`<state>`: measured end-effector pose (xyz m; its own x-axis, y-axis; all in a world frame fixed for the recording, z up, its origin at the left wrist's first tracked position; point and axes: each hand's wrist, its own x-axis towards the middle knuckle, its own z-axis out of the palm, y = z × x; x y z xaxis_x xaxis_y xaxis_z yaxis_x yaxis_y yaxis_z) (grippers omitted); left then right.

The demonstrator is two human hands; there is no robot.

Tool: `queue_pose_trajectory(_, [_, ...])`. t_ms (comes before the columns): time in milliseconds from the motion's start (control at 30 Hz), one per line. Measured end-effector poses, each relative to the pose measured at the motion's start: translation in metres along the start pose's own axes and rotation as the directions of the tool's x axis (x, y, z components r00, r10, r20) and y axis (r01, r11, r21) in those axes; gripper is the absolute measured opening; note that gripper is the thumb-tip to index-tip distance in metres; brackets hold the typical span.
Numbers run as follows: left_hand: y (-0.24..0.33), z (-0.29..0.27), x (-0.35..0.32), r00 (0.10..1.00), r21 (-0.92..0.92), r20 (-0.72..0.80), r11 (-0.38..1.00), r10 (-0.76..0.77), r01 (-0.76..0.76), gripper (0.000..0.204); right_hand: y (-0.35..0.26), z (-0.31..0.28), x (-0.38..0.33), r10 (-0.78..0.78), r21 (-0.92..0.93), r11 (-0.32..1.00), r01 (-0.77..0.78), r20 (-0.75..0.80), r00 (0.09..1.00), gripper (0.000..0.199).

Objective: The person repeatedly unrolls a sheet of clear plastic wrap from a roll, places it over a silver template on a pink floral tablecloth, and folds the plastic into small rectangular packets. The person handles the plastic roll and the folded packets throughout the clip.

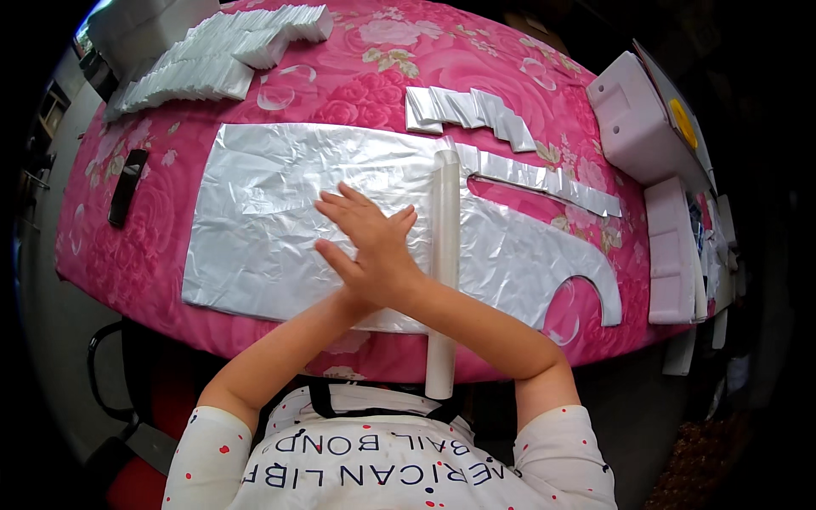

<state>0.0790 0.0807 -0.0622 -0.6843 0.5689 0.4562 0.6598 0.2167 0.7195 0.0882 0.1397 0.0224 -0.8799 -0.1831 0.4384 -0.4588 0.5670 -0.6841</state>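
A flat, silvery-white plastic vest bag (255,229), perhaps one of a stack, lies crinkled on the table with its curved handle end to the right. Across it, from far to near, rests a translucent tube (444,255), its near end past the table edge. My forearms cross over the bag. My right hand (371,246) is on top, palm down, fingers spread over the plastic. Beneath it, my left hand (403,219) is mostly hidden; only stretched fingertips stick out on the right, just left of the tube. Neither hand appears to grip anything.
A pink floral cloth (340,93) covers the table. Folded white packets (195,76) are piled at the far left, with a shorter row (467,110) beyond the bag. A black oblong object (128,187) lies left. White foam boxes (629,110) stand right; a chair (140,476) is lower left.
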Motion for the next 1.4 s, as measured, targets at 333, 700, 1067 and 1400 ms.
queue_pose_trajectory(333, [-0.006,-0.003,0.121,0.618,-0.846,0.514,-0.234,-0.595,0.479,0.065,0.037,-0.114,-0.132,0.136,-0.328,0.943,-0.062,0.206,0.969,0.049])
queue_pose_trajectory(700, [-0.024,-0.108,0.066,0.664,-0.826,0.119,0.297,-0.738,0.478,0.052,0.014,-0.014,-0.049,-0.196,-0.231,0.913,0.337,0.477,0.857,0.061])
queue_pose_trajectory(1067, [-0.026,-0.275,-0.143,0.539,-0.575,-0.137,0.51,-0.831,0.64,0.048,-0.015,0.058,0.027,-0.404,0.252,0.902,0.351,0.205,0.892,0.029])
queue_pose_trajectory(1400, [0.024,-0.231,-0.172,0.746,0.304,-0.302,0.682,-0.593,0.665,0.065,-0.024,0.175,0.088,-0.309,-0.089,0.911,0.403,0.503,0.808,0.052])
